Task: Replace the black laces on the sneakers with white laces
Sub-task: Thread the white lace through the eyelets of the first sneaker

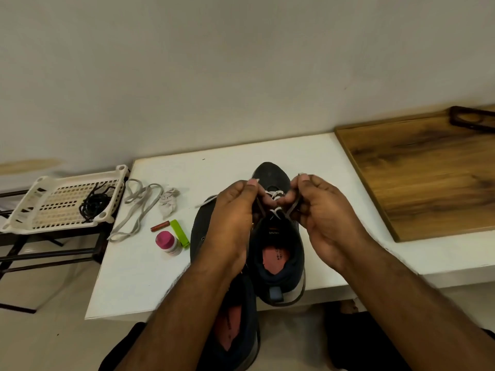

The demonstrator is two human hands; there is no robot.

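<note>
Lacing a sneaker on the white table.
Left hand [230,218] and right hand [321,210] each pinch the white lace [274,195] over the right sneaker [276,245].

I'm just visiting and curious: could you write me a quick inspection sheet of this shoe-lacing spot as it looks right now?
Surface: white table against a wall; wooden board at its right.
Job's things: right sneaker partly threaded with white lace; left sneaker beside it, mostly hidden by the arm; spare white lace loose on the table; black laces in the white basket.
Clutter: crumpled paper, pink-capped bottle, green clip, small red stick.
Hands: left hand and right hand both pinch lace ends over the right sneaker.
Cables: nothing seen.
Surroundings: dark metal rack under the basket.
</note>
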